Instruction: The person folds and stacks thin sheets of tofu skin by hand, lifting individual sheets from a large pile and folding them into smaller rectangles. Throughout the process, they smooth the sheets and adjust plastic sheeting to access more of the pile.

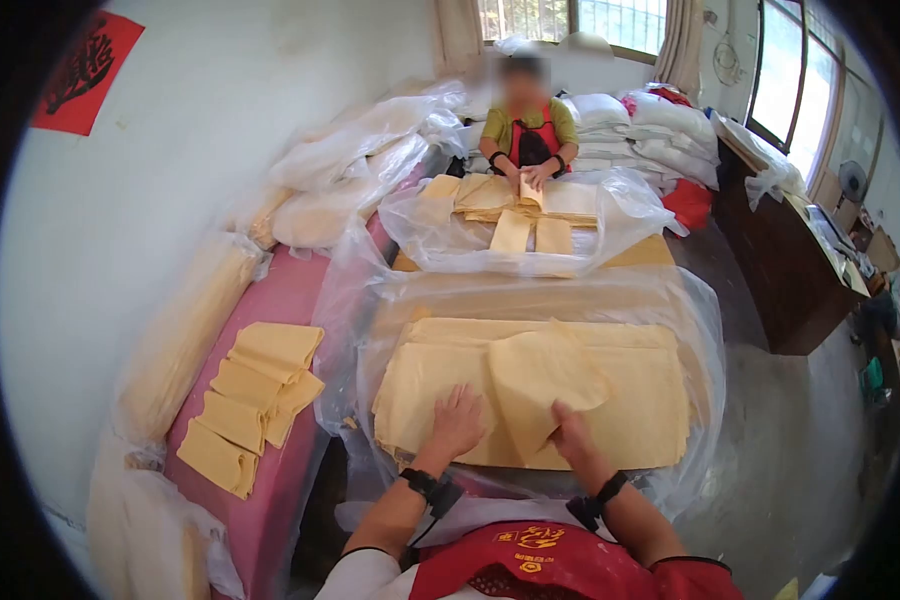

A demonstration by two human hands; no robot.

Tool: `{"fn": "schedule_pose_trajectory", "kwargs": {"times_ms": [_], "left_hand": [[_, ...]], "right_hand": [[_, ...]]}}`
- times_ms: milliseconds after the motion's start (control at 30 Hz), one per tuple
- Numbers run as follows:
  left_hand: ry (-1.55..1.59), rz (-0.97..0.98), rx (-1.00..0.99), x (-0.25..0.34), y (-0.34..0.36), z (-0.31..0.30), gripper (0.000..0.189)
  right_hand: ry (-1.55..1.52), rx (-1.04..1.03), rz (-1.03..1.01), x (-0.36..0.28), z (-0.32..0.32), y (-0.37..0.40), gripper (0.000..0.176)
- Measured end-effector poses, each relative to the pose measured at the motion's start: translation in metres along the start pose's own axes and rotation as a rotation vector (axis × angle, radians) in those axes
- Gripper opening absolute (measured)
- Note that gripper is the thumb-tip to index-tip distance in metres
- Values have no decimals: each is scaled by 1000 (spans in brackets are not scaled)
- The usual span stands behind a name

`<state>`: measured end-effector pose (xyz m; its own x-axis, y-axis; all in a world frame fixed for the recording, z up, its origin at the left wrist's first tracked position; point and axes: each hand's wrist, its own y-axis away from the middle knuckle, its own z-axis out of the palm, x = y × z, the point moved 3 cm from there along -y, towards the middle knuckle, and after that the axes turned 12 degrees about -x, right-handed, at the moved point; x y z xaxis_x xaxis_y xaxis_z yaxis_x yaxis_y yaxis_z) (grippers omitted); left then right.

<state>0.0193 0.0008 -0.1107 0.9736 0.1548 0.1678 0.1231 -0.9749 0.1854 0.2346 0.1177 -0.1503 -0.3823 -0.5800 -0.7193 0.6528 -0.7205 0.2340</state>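
A stack of thin yellow sheets (630,385) lies on clear plastic on the table in front of me. My left hand (458,418) rests flat on the stack's left part, fingers spread. My right hand (570,428) grips the near edge of a lifted sheet (542,375), which is raised and bent over the middle of the stack. Folded yellow bundles (235,425) lie in an overlapping row on the pink surface at the left.
Across the table a person (530,135) handles folded sheets (510,230) on plastic (420,240). Plastic-wrapped rolls (195,325) line the left wall. White sacks (670,130) are piled behind, and a dark wooden desk (785,270) stands at the right.
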Motion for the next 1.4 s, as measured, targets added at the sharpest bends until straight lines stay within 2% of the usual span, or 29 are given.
{"fn": "schedule_pose_trajectory", "kwargs": {"times_ms": [67, 133, 167, 200, 267, 367, 433, 533, 567, 633, 667, 700, 733, 767, 800, 833, 867, 900, 933, 967, 1000, 1033, 1100, 1133, 1167, 1233, 1300, 1367, 1400], "left_hand": [[37, -38, -22, 13, 9, -17, 66], [100, -87, -44, 15, 9, -12, 71], [51, -83, -15, 6, 6, 4, 74], [1, -81, 16, 1, 4, 13, 76], [17, -80, 9, 2, 4, 12, 76], [15, -90, -19, 1, 1, 12, 78], [6, -90, -46, 4, 0, 11, 80], [13, -113, -62, 13, 1, -7, 76], [12, -134, -107, 17, 1, -15, 78], [6, -151, -147, 17, -4, -14, 79], [118, -111, -111, 14, -11, -7, 80], [228, -71, -77, 13, -15, -3, 80], [220, -66, -77, 17, -16, -4, 80], [826, 99, 66, 27, -17, -10, 79], [1430, 269, 211, 32, -16, -15, 77], [1424, 274, 204, 39, -7, -24, 77], [1868, 272, 224, 46, 7, -36, 71], [2311, 254, 234, 50, 13, -41, 65], [2305, 260, 218, 43, 11, -35, 65], [2392, 114, 183, 27, 9, -17, 61], [2473, -41, 143, 14, 7, 0, 56], [2471, -45, 118, 7, 5, 8, 56], [2196, -208, 232, -10, -2, 26, 45], [2264, -126, 277, -23, -19, 49, 37], [2267, -119, 265, -16, -20, 40, 37], [2488, -60, 250, 11, -19, -12, 34], [2481, 8, 269, 26, -16, -60, 37], [2468, 67, 308, 29, -10, -93, 39], [2292, 65, 417, 23, -4, -107, 43]], "right_hand": [[5, 203, -140, -41, -48, -23, 38], [-280, 92, -200, -130, -81, -11, 35], [-163, -16, -375, -189, -94, 8, 36], [-83, 89, -389, -246, -72, 47, 38], [93, 77, -619, -334, -109, 93, 39], [491, 259, -938, -422, -93, 183, 48], [281, 56, -904, -491, -115, 203, 49], [170, -18, -745, -512, -88, 184, 44], [148, -56, -710, -503, -74, 164, 41], [259, 125, -886, -448, -10, 122, 39], [336, 115, -767, -405, 22, 98, 39], [940, 132, -626, -364, 40, 76, 36], [1375, 38, -731, -293, 36, 49, 31], [1860, -37, -625, -225, 56, 22, 29], [1833, -241, -277, -161, 69, -11, 31], [1764, -436, 69, -105, 83, -28, 34], [1646, -282, -769, -88, 123, 14, 39], [1482, -508, -619, -65, 133, 21, 44], [1476, -651, -491, -57, 146, 43, 45], [1460, -791, -358, -46, 154, 65, 45], [1448, -1002, -387, -15, 139, 74, 44], [1425, -1211, -411, 16, 119, 79, 42], [1479, -1138, -257, 35, 81, 84, 42], [1523, -1086, -108, 43, 62, 86, 41], [1528, -1074, -105, 41, 53, 87, 41], [1818, -822, -250, 27, 36, 81, 49], [1847, -561, -312, 7, 18, 81, 56], [2216, -164, 148, 23, -111, 4, 66], [2156, 31, 124, -20, -139, 19, 66]]}}
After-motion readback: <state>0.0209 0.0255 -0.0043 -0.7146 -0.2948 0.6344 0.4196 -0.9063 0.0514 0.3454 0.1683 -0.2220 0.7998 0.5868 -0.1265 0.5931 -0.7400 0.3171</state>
